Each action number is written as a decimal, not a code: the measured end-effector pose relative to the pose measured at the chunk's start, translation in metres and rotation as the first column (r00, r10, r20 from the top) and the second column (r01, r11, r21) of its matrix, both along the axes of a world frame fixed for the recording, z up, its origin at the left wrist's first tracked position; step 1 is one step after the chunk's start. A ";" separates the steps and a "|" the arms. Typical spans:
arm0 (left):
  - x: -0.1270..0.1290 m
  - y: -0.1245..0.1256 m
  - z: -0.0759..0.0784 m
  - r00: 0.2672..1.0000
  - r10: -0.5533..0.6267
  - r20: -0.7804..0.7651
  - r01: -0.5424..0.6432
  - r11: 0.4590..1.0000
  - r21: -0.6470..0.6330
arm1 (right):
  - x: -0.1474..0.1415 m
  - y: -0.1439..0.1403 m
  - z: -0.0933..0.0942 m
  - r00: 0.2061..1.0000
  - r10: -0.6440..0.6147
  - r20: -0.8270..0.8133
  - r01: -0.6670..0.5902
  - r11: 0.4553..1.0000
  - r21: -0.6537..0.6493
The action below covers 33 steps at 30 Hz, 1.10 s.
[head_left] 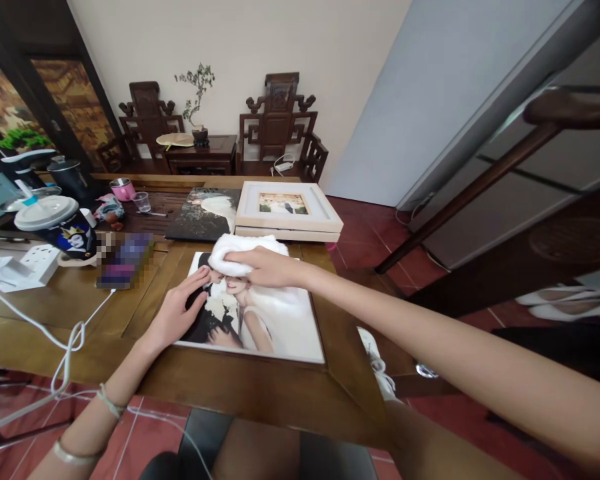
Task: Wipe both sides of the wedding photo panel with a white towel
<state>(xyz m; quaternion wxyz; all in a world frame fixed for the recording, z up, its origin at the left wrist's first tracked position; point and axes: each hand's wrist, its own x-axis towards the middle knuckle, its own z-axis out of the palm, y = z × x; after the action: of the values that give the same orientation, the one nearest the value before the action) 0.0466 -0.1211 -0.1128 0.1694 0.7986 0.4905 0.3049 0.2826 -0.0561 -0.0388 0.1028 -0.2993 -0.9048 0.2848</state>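
Note:
A photo album [280, 333] with a picture of two people on its cover lies flat near the front edge of the wooden table. My right hand [267, 265] grips a folded white cloth [250, 247] and presses it on the upper part of the cover. The cloth hides some of the picture. At the album's left edge rests my left hand [183, 307], its fingers stretched out and touching the cover. Just behind the cloth lies a dark album [200, 220] with a white dress on it. Right of that, framed pictures [290, 203] are stacked.
On the left of the table [145, 320] are a charging phone [125, 260], a large lidded cup [70, 233], a white power strip [33, 263] and loose cables [73, 340]. A pink mug [123, 190] stands farther back. Wooden chairs [283, 123] line the wall.

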 end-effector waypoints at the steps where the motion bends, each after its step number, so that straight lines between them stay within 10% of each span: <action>1: 0.000 0.000 0.000 1.000 -0.002 0.006 0.002 1.000 -0.006 | 0.016 -0.001 -0.003 1.000 -0.027 0.016 0.026 0.999 0.026; 10: 0.003 0.000 0.003 1.000 0.015 0.017 -0.014 1.000 -0.020 | 0.093 -0.077 -0.035 0.952 -0.218 0.217 0.189 0.971 0.146; 17: 0.007 0.002 0.002 1.000 0.009 0.000 -0.009 1.000 -0.023 | 0.063 -0.164 -0.029 0.968 0.147 0.202 -0.149 0.989 -0.003; 29: 0.008 0.001 0.005 1.000 -0.013 0.016 0.014 0.999 -0.031 | 0.091 -0.017 -0.029 0.976 -0.114 0.187 0.089 0.987 0.135; 33: 0.009 0.000 0.007 1.000 0.006 0.028 -0.006 0.999 -0.032 | 0.087 -0.013 -0.029 0.966 -0.163 0.203 0.129 0.977 0.169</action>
<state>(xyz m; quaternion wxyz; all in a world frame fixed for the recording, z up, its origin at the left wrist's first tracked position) 0.0560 -0.1212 -0.1053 0.1881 0.7899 0.4953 0.3087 0.3700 -0.0694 -0.0681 0.0477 -0.3855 -0.9054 0.1716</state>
